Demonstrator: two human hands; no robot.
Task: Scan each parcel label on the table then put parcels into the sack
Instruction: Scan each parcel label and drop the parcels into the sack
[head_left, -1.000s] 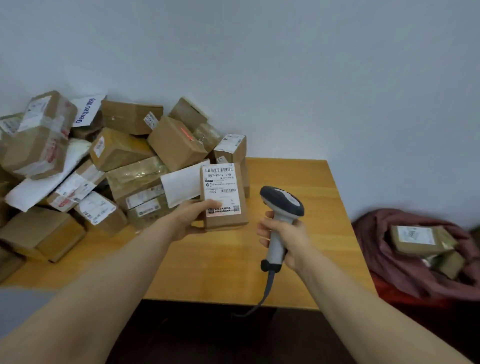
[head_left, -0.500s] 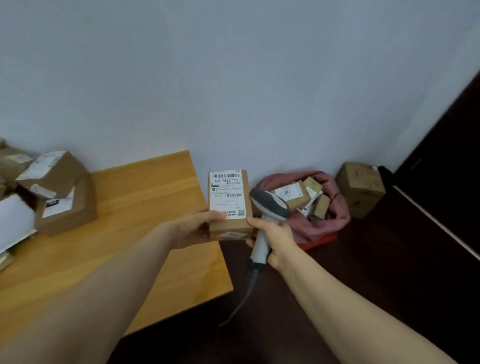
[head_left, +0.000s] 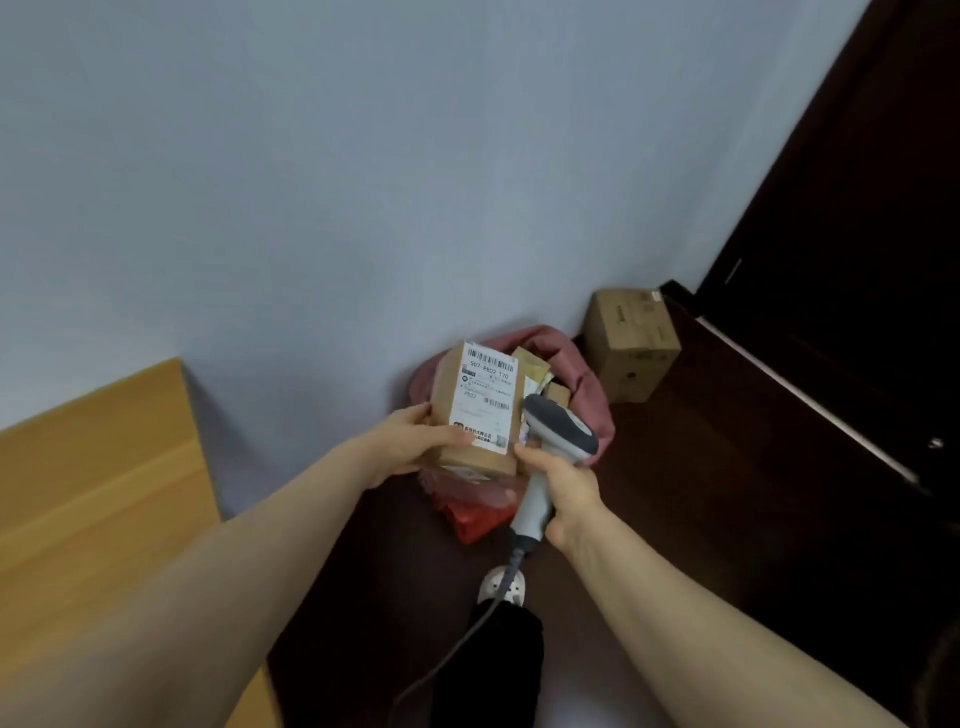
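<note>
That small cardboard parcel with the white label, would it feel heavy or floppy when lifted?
Probably light: the left hand holds the parcel up by its lower end. Likely stiff, since its cardboard edges look straight, with no sag. Being taller than wide, it might tip if stood on end.

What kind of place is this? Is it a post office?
Probably a small parcel-sorting room, though I can't be sure it's a post office. The left hand holds a labelled parcel, the right hand grips a barcode scanner, and a pink sack on the floor holds more parcels.
</note>
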